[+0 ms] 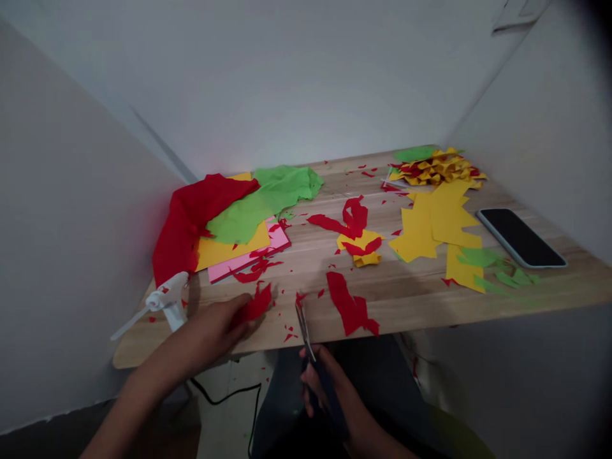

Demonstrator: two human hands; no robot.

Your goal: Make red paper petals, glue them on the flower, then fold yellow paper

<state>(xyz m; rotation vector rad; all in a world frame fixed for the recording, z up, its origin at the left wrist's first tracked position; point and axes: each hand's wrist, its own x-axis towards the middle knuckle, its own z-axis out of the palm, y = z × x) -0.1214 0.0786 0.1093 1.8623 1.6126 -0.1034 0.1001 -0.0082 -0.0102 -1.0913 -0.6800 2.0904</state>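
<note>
While the right hand is gripping the scissors by their dark handles, fingers curling around them, the left hand is pinching a red piece between thumb and fingers, to the left of the scissors and apart from them. The blades are pointing away from the person over the near edge of the wooden table, and a small red scrap is lying at their tips; whether they are touching it, I cannot tell. Just right of the scissors, a wide red cutting is lying flat, and beyond it red strips are resting on a small yellow piece. Left of the scissors and farther off, crumpled red material and green material are partly covering a yellow sheet, which is overlapping a pink sheet. A white plastic tool is sitting well left of the scissors, beyond the left forearm. Well to their right, yellow cuttings are spreading out, green scraps are lying beside the phone, and a yellow-and-red pile is resting farther back
</note>
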